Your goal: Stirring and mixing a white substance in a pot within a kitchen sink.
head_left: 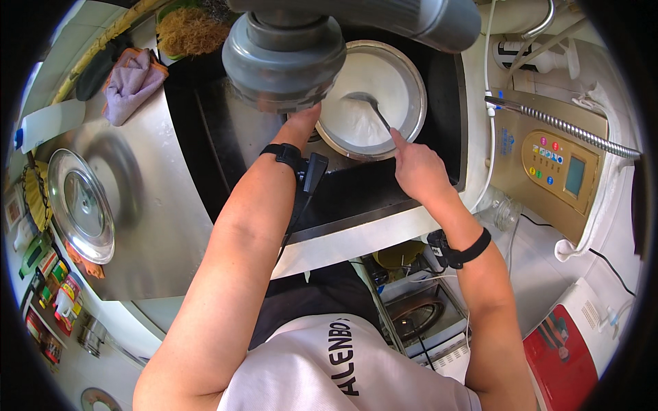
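Observation:
My right hand grips the handle of a metal ladle at the near right side of a round metal pot. The ladle's bowl dips into white liquid that fills much of the pot. The pot stands on a black cooktop. My left hand is by the pot's left rim, largely hidden behind a grey plastic pipe-like fitting. Whether it touches the pot or holds anything cannot be seen. Both wrists wear black straps.
A glass lid with a metal rim lies on the steel counter at left. Behind it are a lavender cloth and a brown fibrous scrubber. At right, a flexible metal hose crosses a gold control unit.

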Available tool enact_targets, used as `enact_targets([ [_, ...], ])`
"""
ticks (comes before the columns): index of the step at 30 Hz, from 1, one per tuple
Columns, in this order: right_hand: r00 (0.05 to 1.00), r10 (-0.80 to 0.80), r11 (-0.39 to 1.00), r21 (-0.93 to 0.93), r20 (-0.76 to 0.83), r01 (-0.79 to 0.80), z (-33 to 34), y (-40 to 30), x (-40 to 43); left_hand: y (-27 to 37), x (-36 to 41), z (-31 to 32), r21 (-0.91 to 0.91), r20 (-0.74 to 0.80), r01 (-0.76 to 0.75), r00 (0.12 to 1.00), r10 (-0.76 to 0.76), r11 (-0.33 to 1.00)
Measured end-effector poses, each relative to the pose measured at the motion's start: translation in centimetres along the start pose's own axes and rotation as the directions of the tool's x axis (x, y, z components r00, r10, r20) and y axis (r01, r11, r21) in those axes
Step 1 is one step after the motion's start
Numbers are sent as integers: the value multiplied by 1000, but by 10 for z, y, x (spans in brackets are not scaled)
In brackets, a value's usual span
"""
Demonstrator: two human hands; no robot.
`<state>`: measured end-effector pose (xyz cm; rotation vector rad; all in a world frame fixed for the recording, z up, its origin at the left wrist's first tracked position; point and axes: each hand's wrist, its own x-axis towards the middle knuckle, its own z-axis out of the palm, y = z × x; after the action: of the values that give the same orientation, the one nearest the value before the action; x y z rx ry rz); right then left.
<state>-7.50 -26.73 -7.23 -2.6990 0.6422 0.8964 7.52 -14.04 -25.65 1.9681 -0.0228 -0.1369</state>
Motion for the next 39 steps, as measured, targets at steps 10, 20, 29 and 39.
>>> enact_targets([
  [10, 989, 143, 984, -101, -26, -145, -15, 23, 35, 8, -5, 0, -29, 37, -53, 998, 54, 998],
  [20, 932, 228, 903, 296, 283, -311, -20, 12, -4, 2, 6, -2, -20, -7, 16, 1000, -16, 1000],
  [29, 837, 194, 716, 509, 512, -477, -10, 2, -22, -23, 8, 30, -107, -22, 204, 978, -208, 973],
  [39, 915, 96, 795, 523, 392, -308, -1, -32, 5, -3, 3, 15, -205, -35, 48, 998, -57, 977],
])
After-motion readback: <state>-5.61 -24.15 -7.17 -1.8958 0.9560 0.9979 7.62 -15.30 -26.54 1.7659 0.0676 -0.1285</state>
